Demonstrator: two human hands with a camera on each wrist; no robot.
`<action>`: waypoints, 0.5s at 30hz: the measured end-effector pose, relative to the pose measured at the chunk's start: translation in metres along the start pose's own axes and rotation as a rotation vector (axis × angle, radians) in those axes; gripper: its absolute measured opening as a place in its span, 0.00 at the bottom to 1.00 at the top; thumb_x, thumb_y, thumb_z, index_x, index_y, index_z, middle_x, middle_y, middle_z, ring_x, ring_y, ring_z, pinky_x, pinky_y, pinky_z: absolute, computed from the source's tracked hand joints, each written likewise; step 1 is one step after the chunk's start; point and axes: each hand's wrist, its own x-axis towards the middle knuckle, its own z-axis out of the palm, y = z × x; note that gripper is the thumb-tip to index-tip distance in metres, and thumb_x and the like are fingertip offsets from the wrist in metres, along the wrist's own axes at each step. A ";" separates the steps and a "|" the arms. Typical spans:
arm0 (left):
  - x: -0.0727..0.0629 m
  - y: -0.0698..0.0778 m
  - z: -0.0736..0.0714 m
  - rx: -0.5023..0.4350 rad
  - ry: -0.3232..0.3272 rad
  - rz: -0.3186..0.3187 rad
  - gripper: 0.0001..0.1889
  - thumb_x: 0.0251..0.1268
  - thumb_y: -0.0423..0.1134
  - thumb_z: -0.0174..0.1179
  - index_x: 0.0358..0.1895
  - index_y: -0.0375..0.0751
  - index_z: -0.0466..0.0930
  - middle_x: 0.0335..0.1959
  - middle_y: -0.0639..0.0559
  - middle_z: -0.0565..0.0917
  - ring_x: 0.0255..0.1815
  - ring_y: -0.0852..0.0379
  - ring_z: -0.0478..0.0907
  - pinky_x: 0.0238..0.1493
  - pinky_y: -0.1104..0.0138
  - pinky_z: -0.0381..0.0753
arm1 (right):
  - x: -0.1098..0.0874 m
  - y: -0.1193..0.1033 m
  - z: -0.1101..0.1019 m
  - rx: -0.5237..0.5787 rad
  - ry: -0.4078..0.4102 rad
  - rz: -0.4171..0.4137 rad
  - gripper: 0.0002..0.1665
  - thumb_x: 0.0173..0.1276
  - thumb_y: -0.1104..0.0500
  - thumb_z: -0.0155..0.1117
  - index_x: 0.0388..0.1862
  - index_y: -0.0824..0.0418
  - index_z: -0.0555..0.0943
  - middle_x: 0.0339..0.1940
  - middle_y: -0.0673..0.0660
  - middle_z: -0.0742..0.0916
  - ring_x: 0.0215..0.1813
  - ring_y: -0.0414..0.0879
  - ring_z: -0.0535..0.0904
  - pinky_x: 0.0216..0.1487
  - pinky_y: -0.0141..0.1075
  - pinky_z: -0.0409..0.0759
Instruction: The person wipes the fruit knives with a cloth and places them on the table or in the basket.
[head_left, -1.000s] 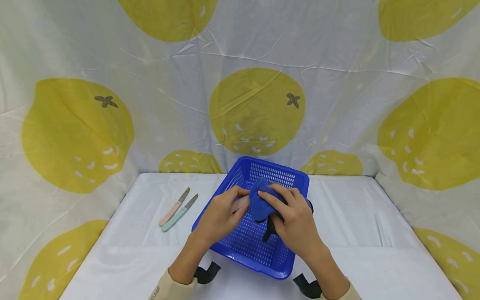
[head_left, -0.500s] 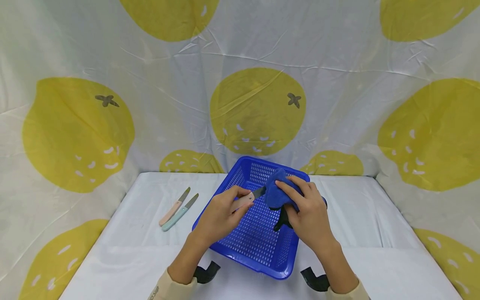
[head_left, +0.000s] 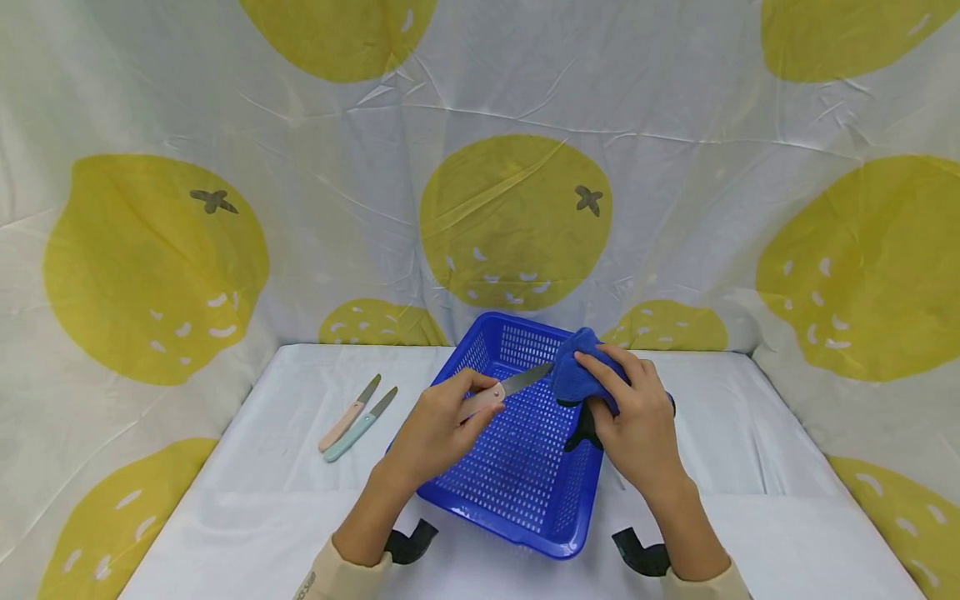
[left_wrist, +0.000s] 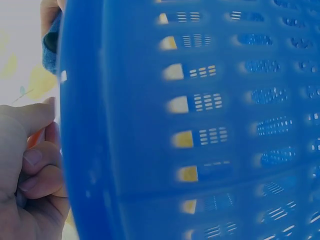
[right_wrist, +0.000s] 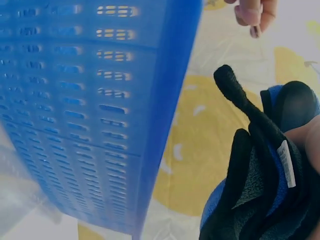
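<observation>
My left hand (head_left: 442,421) grips the pale pink handle of a small knife (head_left: 517,383), its blade pointing right over the blue basket. My right hand (head_left: 633,417) holds a bunched blue cloth (head_left: 583,371) with black edging, close to the blade's tip. In the right wrist view the cloth (right_wrist: 265,165) shows dark folds, a black loop and a white tag, with the thumb pressing on it. The left wrist view shows my left hand (left_wrist: 35,170) with fingers curled beside the basket wall, which hides most of the knife.
The blue perforated basket (head_left: 491,521) stands at an angle on the white-covered table (head_left: 262,533), below both hands. To its left lie two more knives side by side, one with a pink handle (head_left: 341,427) and one with a mint handle (head_left: 351,437). A lemon-print curtain (head_left: 675,233) hangs behind.
The right hand has drawn the cloth to the right along the knife, and the blade it covered is now bare. The left hand has stayed nearly in place with its grip.
</observation>
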 end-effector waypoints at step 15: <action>0.001 0.001 0.003 -0.005 0.016 0.004 0.14 0.69 0.37 0.69 0.54 0.42 0.80 0.47 0.50 0.88 0.40 0.61 0.84 0.40 0.70 0.86 | -0.002 -0.036 0.003 0.084 -0.093 -0.092 0.33 0.59 0.70 0.74 0.63 0.49 0.85 0.66 0.57 0.83 0.57 0.53 0.77 0.52 0.53 0.85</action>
